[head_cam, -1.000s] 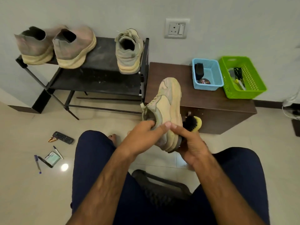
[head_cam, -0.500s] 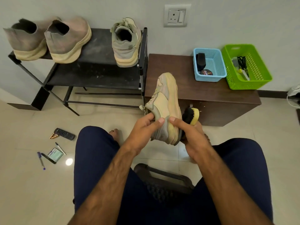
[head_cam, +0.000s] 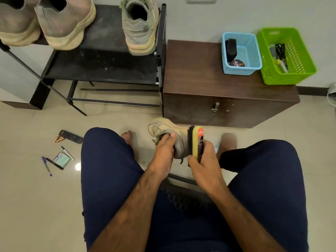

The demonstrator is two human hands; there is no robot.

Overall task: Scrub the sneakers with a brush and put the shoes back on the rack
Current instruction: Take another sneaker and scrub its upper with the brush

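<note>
Shoes [head_cam: 65, 24] sit on the rack [head_cam: 101, 70] at the left. Lower down, between the knees, the left hand [head_cam: 163, 152] grips the sneaker [head_cam: 173, 130] at its opening. The brush [head_cam: 197, 140] presses its side, held tight in the right hand [head_cam: 205, 166]. The sneaker looks light and soft, so the firm heel is the best place to hold.
</note>
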